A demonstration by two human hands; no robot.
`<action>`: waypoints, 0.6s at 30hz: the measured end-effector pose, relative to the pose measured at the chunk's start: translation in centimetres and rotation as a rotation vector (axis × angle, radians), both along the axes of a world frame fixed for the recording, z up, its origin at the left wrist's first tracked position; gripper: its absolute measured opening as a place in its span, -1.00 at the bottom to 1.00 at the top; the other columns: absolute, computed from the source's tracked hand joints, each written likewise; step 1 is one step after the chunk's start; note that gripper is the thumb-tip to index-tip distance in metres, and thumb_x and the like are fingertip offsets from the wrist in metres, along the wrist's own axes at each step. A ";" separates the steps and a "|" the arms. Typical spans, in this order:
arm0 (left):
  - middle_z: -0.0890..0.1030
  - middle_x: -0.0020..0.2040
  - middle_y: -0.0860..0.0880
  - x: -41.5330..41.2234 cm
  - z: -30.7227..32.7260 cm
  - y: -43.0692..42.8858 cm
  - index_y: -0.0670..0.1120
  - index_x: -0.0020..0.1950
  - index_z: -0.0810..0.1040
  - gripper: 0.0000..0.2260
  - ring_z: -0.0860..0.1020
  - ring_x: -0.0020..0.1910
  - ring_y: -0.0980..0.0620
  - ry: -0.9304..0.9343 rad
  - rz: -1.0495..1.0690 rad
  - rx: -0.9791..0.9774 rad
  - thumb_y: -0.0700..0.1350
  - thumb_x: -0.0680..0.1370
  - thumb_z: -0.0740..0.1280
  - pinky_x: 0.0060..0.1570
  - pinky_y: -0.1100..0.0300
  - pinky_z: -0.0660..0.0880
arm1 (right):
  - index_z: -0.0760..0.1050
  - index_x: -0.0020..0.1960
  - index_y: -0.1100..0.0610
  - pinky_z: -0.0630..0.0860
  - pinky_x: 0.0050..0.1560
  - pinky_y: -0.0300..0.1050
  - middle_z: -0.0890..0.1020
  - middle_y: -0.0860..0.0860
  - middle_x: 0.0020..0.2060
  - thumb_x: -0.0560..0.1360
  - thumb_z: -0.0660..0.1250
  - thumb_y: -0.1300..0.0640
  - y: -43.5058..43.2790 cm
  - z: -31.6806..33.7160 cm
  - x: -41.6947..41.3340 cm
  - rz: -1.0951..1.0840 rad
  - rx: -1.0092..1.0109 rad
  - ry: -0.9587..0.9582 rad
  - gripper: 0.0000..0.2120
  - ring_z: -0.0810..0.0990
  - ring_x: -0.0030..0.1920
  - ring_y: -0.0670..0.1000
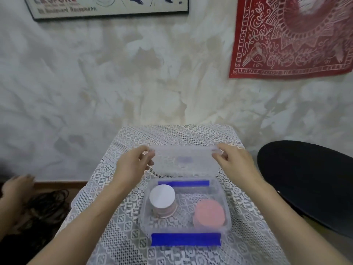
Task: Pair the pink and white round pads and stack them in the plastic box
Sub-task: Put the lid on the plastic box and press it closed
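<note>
Your fingers point(148, 153) pinch the lid point(184, 161) at both ends, left hand point(131, 167) and right hand point(236, 165); its long axis runs side to side, raised behind the box point(225, 207) below.

A mottled white wall point(114, 83) fills the back. A framed poster point(107, 6) hangs top left, a red cloth point(290, 39) top right. The desk point(122, 245) wears white lace. A black round seat point(309, 180) stands right; dark cords point(47, 205) lie left.
</note>
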State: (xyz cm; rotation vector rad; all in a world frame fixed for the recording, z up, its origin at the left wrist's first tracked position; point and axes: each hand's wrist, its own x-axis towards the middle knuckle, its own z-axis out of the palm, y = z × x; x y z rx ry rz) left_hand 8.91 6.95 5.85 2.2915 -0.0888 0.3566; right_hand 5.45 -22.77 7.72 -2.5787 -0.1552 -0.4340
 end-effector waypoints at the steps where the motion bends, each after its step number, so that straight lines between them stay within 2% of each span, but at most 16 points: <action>1: 0.70 -0.26 0.16 -1.2 -0.2 0.3 0.11 -0.01 0.59 -0.91 0.63 -0.33 0.18 0.032 -0.022 -0.037 0.03 0.63 0.30 -0.29 0.07 0.62 | 0.35 -0.27 -0.15 0.26 -0.34 -0.13 0.46 -0.10 -0.45 0.63 0.30 0.02 0.0 -0.1 -1.0 0.007 -0.014 -0.004 -0.70 0.45 -0.36 -0.05; 2: 0.71 -0.22 0.17 -2.3 -0.4 0.7 0.12 0.04 0.59 -0.91 0.65 -0.29 0.18 0.056 -0.040 -0.051 -0.03 0.64 0.30 -0.24 0.05 0.64 | 0.47 -0.20 -0.19 0.30 -0.31 -0.10 0.51 -0.13 -0.41 0.62 0.32 0.01 -0.1 -0.2 -1.9 0.006 -0.009 0.004 -0.78 0.48 -0.32 -0.06; 3: 0.72 -0.18 0.16 -3.4 -0.4 0.9 0.14 0.09 0.58 -0.85 0.65 -0.24 0.17 0.075 -0.052 -0.048 -0.10 0.64 0.27 -0.20 0.03 0.65 | 0.59 -0.04 -0.20 0.33 -0.25 -0.09 0.56 -0.17 -0.34 0.61 0.35 0.02 -0.1 -0.3 -2.9 0.005 0.003 0.022 -0.88 0.52 -0.27 -0.08; 5: 0.72 -0.10 0.13 -5.6 -0.2 1.2 0.13 0.17 0.57 -0.72 0.65 -0.15 0.15 0.110 -0.069 -0.082 -0.20 0.63 0.19 -0.16 0.00 0.64 | 0.60 0.26 -0.17 0.35 -0.14 -0.12 0.58 -0.19 -0.21 0.60 0.36 0.07 -0.1 -0.4 -4.6 -0.012 -0.001 0.079 -0.73 0.54 -0.15 -0.09; 6: 0.72 -0.08 0.11 -6.5 0.1 1.4 0.11 0.18 0.58 -0.69 0.64 -0.13 0.11 0.120 -0.075 -0.122 -0.21 0.63 0.16 -0.17 0.01 0.62 | 0.58 0.30 -0.16 0.35 -0.13 -0.13 0.58 -0.19 -0.18 0.60 0.34 0.12 -0.2 -0.5 -5.4 -0.013 -0.009 0.100 -0.68 0.55 -0.13 -0.09; 8: 0.71 -0.09 0.11 -8.4 0.6 1.5 0.12 0.13 0.61 -0.72 0.63 -0.13 0.03 0.110 -0.084 -0.180 -0.16 0.64 0.15 -0.18 0.02 0.57 | 0.57 0.32 -0.15 0.38 -0.17 -0.11 0.60 -0.17 -0.16 0.60 0.24 0.23 -0.1 -0.5 -7.1 -0.005 0.016 0.116 -0.59 0.59 -0.13 -0.06; 11: 0.68 -0.11 0.21 -10.6 0.7 1.7 0.16 0.05 0.61 -0.79 0.62 -0.22 -0.07 0.080 -0.098 -0.156 0.14 0.65 0.19 -0.21 -0.02 0.56 | 0.59 0.29 -0.14 0.53 -0.11 -0.07 0.64 -0.19 -0.14 0.59 0.17 0.23 0.0 -1.2 -9.1 -0.007 0.068 0.121 -0.58 0.67 -0.07 -0.02; 13: 0.69 -0.16 0.21 -11.8 0.4 1.7 0.18 0.04 0.57 -0.75 0.58 -0.39 0.03 0.089 -0.086 -0.099 0.28 0.60 0.20 -0.30 0.10 0.50 | 0.60 0.23 -0.19 0.59 -0.05 -0.02 0.68 -0.21 -0.12 0.62 0.17 0.16 0.1 -1.9 -10.2 -0.017 0.099 0.118 -0.63 0.69 -0.11 -0.03; 15: 0.69 -0.21 0.14 -12.5 -0.1 1.6 0.19 0.03 0.53 -0.78 0.47 -0.50 0.23 0.112 -0.075 -0.064 0.29 0.57 0.24 -0.34 0.18 0.40 | 0.60 0.17 -0.21 0.59 -0.03 0.00 0.69 -0.21 -0.12 0.63 0.16 0.09 0.2 -2.4 -11.1 -0.017 0.138 0.101 -0.69 0.69 -0.14 -0.07; 17: 0.68 -0.19 0.10 -12.9 -0.7 1.6 0.20 0.07 0.47 -0.79 0.53 -0.40 0.23 0.147 -0.064 -0.017 0.28 0.56 0.26 -0.29 0.15 0.46 | 0.60 0.12 -0.21 0.56 -0.09 -0.05 0.68 -0.19 -0.20 0.63 0.19 0.00 0.3 -2.8 -11.7 -0.012 0.179 0.107 -0.77 0.66 -0.16 -0.09; 18: 0.67 -0.18 0.08 -13.0 -0.9 1.6 0.21 0.10 0.45 -0.79 0.58 -0.33 0.16 0.163 -0.061 0.018 0.27 0.56 0.26 -0.23 0.11 0.51 | 0.60 0.07 -0.21 0.52 -0.14 -0.08 0.65 -0.17 -0.25 0.61 0.23 -0.06 0.4 -2.8 -12.0 -0.007 0.195 0.114 -0.83 0.63 -0.19 -0.09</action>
